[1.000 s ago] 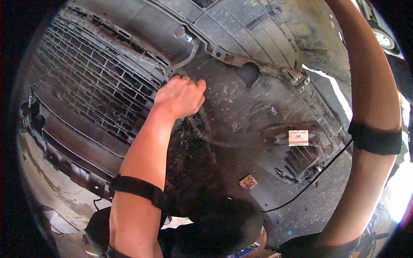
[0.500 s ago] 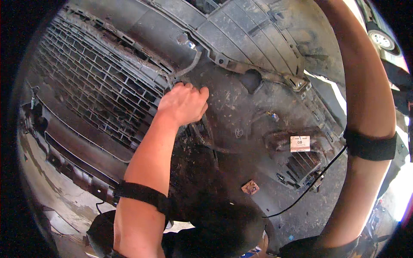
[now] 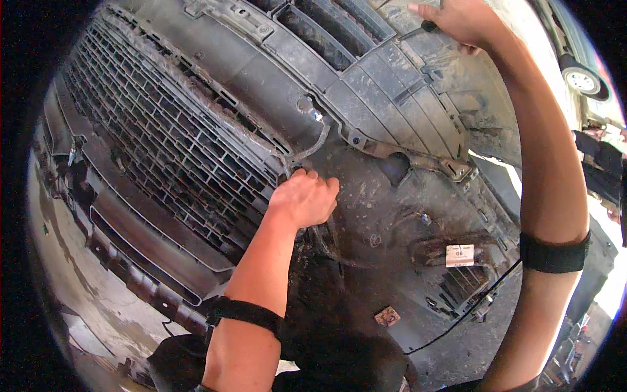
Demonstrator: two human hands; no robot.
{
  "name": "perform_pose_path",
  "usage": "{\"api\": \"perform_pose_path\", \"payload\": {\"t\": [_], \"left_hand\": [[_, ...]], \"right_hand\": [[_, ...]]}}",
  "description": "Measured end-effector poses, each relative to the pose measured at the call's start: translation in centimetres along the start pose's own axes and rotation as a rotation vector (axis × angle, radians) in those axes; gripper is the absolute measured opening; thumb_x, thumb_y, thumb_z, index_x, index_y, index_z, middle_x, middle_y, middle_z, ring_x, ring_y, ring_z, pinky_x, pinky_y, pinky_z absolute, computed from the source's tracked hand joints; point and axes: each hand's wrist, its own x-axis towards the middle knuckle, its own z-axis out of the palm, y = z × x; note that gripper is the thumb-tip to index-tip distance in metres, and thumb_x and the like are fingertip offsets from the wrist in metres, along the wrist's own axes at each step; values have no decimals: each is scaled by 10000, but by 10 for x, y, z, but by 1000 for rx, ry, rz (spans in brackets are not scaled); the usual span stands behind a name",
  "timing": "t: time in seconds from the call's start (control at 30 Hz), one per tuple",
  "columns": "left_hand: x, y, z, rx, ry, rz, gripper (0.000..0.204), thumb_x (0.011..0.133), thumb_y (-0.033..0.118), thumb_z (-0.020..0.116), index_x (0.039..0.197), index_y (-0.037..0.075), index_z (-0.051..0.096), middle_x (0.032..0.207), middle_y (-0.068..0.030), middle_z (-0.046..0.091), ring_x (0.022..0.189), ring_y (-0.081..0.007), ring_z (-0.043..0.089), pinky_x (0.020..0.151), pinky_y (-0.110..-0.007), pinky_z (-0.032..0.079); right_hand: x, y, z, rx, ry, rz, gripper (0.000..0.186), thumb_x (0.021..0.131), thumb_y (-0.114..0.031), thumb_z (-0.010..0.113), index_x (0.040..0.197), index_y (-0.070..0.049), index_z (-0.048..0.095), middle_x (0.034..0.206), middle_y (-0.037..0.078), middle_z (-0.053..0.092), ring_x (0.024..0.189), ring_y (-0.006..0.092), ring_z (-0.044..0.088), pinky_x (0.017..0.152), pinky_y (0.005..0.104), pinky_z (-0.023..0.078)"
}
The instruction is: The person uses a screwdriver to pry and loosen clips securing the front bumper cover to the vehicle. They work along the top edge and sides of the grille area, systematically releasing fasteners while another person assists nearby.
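Mesh grille (image 3: 171, 125), long side slanting up-left, lies left of left hand (image 3: 305, 198), fingers curled. Right hand (image 3: 465, 23) farther, near bumper (image 3: 366, 202) edge. Can't tell what's held.

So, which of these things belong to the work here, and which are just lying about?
Likely part of the work:
mesh grille, its end at the left hand
dark moulded panel beside the grille
dusty curved panel, at the right hand

Likely just about:
small brown square, perhaps loose
car wheel in the background
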Motion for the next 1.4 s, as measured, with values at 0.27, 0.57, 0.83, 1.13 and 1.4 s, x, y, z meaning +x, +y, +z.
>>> {"api": "perform_pose_path", "payload": {"t": [0.27,0.57,0.83,1.13,1.4], "left_hand": [[0,2,-8,1,-101,-24,283,865,259,518,1004,21,584,825,-147,684,804,-308,656,760,-418,479],[-2,2,-3,0,46,0,201,843,246,552,867,49,581,742,-131,671,758,-280,654,709,-397,486],[-1,2,-1,16,65,0,205,847,254,558,860,51,579,728,-129,667,753,-281,653,715,-396,486],[-1,2,-3,3,-17,3,280,872,303,556,927,29,575,799,-129,677,825,-284,647,775,-399,478],[3,4,-14,46,-266,-38,342,902,340,492,1010,18,530,938,-158,663,967,-318,611,855,-427,470]], "right_hand": [[-3,23,20,129,288,-458,131,743,-98,577,812,1,627,782,222,624,803,402,622,725,462,491],[-19,7,10,53,3,-10,203,748,-104,700,775,53,573,757,227,613,739,391,612,720,451,473],[-33,18,22,42,316,-310,135,767,-37,605,895,9,602,870,218,647,821,395,639,756,446,506],[-29,-11,68,-182,-190,27,211,829,-134,548,970,-37,673,1036,195,671,980,338,658,828,439,529],[-1,-39,125,292,-2,287,248,840,-182,542,989,-56,694,1049,186,675,990,328,660,837,430,532]]}}
